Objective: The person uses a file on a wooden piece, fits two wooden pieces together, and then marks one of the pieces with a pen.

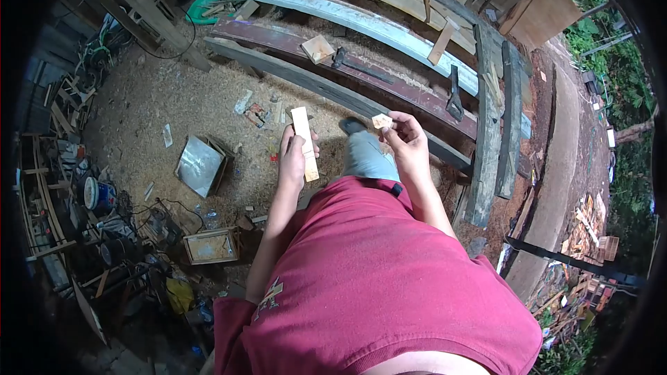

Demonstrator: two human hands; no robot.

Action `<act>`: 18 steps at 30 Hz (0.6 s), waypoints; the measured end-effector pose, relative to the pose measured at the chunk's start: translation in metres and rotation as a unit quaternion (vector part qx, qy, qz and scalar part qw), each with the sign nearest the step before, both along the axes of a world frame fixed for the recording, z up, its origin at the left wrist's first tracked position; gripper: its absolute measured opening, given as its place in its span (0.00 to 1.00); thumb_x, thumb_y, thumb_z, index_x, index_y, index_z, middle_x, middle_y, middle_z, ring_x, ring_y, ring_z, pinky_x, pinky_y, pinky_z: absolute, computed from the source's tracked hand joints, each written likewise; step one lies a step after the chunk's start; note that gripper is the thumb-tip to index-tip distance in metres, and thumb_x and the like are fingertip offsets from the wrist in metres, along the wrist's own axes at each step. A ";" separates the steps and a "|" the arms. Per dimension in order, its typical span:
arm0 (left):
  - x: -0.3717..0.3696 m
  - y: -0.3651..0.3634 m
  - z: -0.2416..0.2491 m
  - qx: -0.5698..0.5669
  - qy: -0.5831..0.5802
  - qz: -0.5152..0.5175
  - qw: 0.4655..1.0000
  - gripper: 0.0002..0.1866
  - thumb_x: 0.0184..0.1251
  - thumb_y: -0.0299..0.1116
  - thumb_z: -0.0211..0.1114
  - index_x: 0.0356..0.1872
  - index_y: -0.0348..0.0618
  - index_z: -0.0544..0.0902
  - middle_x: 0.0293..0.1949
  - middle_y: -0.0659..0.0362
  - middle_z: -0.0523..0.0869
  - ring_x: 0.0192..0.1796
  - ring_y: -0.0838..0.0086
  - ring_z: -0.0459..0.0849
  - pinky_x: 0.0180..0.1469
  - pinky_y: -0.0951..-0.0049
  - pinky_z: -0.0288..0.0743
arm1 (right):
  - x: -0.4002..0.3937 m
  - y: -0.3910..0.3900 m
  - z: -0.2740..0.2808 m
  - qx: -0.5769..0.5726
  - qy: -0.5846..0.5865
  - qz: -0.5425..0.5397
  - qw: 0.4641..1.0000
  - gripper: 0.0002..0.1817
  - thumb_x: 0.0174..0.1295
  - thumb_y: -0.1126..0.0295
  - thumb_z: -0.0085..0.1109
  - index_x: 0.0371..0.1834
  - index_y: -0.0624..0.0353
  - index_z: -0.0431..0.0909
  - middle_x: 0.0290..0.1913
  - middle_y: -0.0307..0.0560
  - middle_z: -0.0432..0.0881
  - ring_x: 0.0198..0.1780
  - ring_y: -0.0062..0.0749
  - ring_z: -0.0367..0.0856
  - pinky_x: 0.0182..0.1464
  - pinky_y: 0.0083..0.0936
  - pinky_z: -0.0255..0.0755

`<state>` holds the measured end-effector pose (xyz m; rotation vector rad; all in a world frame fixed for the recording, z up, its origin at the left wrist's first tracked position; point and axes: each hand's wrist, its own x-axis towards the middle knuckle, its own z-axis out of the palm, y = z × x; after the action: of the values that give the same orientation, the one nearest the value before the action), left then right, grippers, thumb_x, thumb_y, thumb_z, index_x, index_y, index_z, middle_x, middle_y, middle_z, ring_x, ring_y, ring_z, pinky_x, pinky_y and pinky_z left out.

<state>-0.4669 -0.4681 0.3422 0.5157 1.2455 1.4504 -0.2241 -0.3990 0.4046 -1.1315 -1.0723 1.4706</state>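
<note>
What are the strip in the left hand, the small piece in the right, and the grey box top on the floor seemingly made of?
Strip: likely bare wood, pale and unpainted. Small piece: possibly wood too, but brownish marks leave this open. Grey box top: probably smooth sheet metal, given its sheen.

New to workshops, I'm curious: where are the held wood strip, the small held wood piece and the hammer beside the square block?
Wood strip (307,148): head view, its broad face.
Small wood piece (381,121): head view, its upper face.
Hammer (367,69): head view, its handle.
</note>
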 end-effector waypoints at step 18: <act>-0.040 0.245 -0.087 -0.238 0.055 0.148 0.959 0.10 0.79 0.35 0.67 0.51 0.42 0.80 0.32 0.63 0.82 0.27 0.81 0.79 0.28 0.74 0.75 | -0.068 0.315 -0.096 -0.159 -0.255 0.198 0.933 0.14 0.69 0.75 0.75 0.53 0.61 0.81 0.45 0.41 0.89 0.48 0.21 0.86 0.54 0.23 0.80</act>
<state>-0.5070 -0.2231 0.2548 0.0842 1.7527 1.3082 -0.2925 -0.0839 0.3086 -1.6594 -1.5229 1.7559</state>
